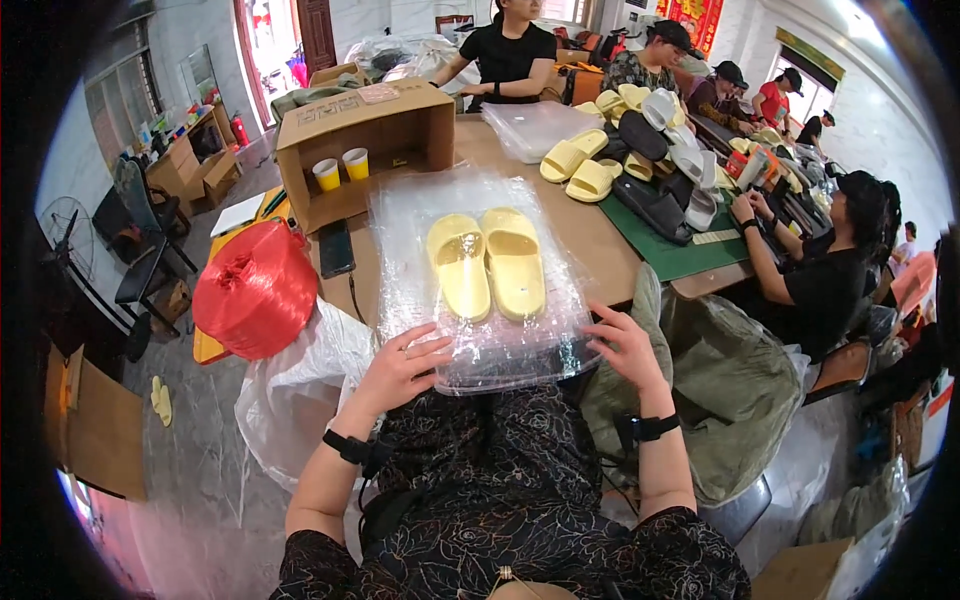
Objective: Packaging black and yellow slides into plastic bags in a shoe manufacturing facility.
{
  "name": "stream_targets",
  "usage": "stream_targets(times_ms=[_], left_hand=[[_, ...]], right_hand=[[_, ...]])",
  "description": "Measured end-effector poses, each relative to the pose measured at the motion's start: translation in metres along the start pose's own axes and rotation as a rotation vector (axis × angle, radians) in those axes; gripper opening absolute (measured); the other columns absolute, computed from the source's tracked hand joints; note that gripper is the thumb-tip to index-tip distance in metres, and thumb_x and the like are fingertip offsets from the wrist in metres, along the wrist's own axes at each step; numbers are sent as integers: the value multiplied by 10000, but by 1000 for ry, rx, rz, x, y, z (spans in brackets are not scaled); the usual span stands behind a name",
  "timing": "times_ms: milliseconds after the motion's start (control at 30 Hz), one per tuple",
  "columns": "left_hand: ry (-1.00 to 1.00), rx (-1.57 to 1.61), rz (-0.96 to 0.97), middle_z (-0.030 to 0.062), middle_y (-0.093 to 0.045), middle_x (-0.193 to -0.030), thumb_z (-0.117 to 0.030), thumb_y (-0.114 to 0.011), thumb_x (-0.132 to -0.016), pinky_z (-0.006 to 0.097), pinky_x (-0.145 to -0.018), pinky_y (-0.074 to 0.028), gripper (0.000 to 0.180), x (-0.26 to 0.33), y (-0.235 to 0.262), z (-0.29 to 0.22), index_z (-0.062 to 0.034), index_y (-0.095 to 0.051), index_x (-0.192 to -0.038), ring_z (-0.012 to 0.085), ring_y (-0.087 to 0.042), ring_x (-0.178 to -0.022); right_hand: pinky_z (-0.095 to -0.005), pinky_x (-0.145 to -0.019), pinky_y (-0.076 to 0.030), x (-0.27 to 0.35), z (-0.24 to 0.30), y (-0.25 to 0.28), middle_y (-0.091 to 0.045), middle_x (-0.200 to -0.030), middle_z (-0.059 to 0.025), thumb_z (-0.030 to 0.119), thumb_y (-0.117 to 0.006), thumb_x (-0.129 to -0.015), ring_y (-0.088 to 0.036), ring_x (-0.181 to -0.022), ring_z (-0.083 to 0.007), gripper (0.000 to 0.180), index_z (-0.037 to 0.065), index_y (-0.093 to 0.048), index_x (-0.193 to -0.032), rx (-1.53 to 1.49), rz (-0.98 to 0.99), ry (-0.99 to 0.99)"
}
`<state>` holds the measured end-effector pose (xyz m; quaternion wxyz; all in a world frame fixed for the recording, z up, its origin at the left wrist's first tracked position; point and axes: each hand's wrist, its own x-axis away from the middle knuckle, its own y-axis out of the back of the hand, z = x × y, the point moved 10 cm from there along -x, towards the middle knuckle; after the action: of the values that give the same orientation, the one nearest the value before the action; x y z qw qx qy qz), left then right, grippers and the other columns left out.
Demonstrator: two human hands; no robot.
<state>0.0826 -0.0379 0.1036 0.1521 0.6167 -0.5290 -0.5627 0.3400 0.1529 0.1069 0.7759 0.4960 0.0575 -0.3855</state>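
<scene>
A pair of pale yellow slide sandals (487,264) lies side by side on a stack of clear plastic bags (400,225), toes pointing away from me. At the near left corner of the stack, my left hand (408,368) rests with its fingers stretched toward the plastic. My right hand (628,343) is at the near right edge, fingers spread and touching or just beside the bags. Neither hand holds anything that I can see. Whether the slides lie inside the top bag or on it, I cannot tell.
Left of the bags are a phone (336,248), an open cardboard box (365,110) with two paper cups, and a roll of red plastic twine (254,288). Rightward, several slides pile up on a green mat (650,240). A green sack (715,380) hangs by my right arm. Several people work beyond.
</scene>
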Motion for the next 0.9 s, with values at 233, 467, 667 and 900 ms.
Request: stream_targets(times_ms=[233, 467, 667, 900], left_hand=[[65, 84, -129, 11, -727, -1113, -100, -776, -774, 387, -968, -486, 180, 16, 5, 17, -102, -745, -952, 264, -586, -1173], [555, 331, -325, 66, -664, -773, -189, -646, -887, 341, -740, -460, 176, 19, 0, 76, -74, -755, -813, 216, -591, -866], [777, 152, -330, 133, -639, -644, -307, -653, -850, 391, -640, -471, 321, 2, -11, 113, -12, -689, -729, 293, -615, -691], [925, 183, -286, 131, -646, -612, -333, -643, -835, 397, -568, -473, 361, 15, -22, 120, -1, -659, -695, 294, -635, -581]], right_hand=[[-311, -817, -502, -2, -51, -10, -721, -1089, -73, 92, -695, -843, -629, -939, -214, 87, 50, -734, -908, -248, -84, -59], [-310, -704, -485, -22, -88, -31, -691, -761, -96, 202, -670, -859, -624, -746, -145, 233, -13, -712, -780, -323, -222, -398], [-393, -646, -500, -40, -106, -37, -684, -710, -114, 292, -665, -803, -655, -728, -286, 309, -11, -705, -759, 95, -306, -594], [-448, -870, -463, -36, -23, -25, -621, -1090, -139, 171, -709, -783, -557, -1071, -362, 192, 98, -651, -951, 347, -593, -277]])
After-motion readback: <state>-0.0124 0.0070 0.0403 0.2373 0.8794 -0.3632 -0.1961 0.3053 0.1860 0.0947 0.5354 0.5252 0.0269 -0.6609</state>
